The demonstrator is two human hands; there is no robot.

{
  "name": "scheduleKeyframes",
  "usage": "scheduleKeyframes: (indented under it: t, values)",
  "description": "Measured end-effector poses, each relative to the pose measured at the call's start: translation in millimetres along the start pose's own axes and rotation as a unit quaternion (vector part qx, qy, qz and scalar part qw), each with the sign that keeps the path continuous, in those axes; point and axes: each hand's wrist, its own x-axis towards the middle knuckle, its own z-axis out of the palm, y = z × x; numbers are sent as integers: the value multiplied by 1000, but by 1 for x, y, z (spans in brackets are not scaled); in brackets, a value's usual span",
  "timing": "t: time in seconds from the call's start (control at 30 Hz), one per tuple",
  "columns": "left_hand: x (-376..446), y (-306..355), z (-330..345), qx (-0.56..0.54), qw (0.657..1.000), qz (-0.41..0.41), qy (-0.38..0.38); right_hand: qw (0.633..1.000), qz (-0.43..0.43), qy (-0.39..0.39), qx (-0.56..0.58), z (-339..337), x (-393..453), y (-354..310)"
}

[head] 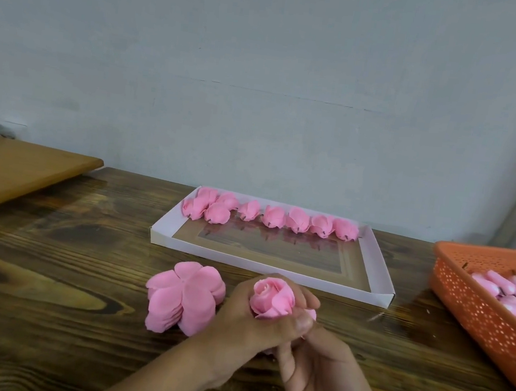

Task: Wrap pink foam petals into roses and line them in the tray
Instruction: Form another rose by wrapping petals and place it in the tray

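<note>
Left of centre on the counter (47, 284) lies a stack of flat petals (182, 299). Beside it, the left hand (246, 316) clasps a half-wrapped rose (272, 300), while the right hand (314, 362) pinches it from below. The wrap likely goes best with outer petals snug and the base pinched firmly. Above, the tray (377, 266) holds a row of roses (273, 217); at right sits an orange basket (464, 296).

Nine finished roses (272, 217) in one tray (377, 266), one rose (272, 298) in two hands (267, 328), one basket (475, 310).
</note>
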Motion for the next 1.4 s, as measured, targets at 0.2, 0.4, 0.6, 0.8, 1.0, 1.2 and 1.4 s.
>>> scheduleKeyframes:
  t: [0.2,0.4,0.6,0.8,1.0,1.2,1.4]
  values:
    - [0,5,-2,-16,999,-31,25,990,30,-6,-140,0,0,3]
    - [5,2,-6,-145,976,-148,62,676,-265,48,-686,-16,-6,12]
    - [5,-6,-1,-161,971,-157,84,434,-376,94,-814,-18,-4,9]
    - [3,-4,-1,-127,983,-129,46,505,-323,67,-798,-21,-6,8]
    - [1,-3,0,-114,984,-130,33,617,-303,52,-724,-19,-5,11]
    - [5,-4,-3,-203,965,-152,71,865,-78,63,-492,-1,-3,10]
    - [5,-1,2,-259,948,-155,102,983,121,62,-126,5,-1,14]
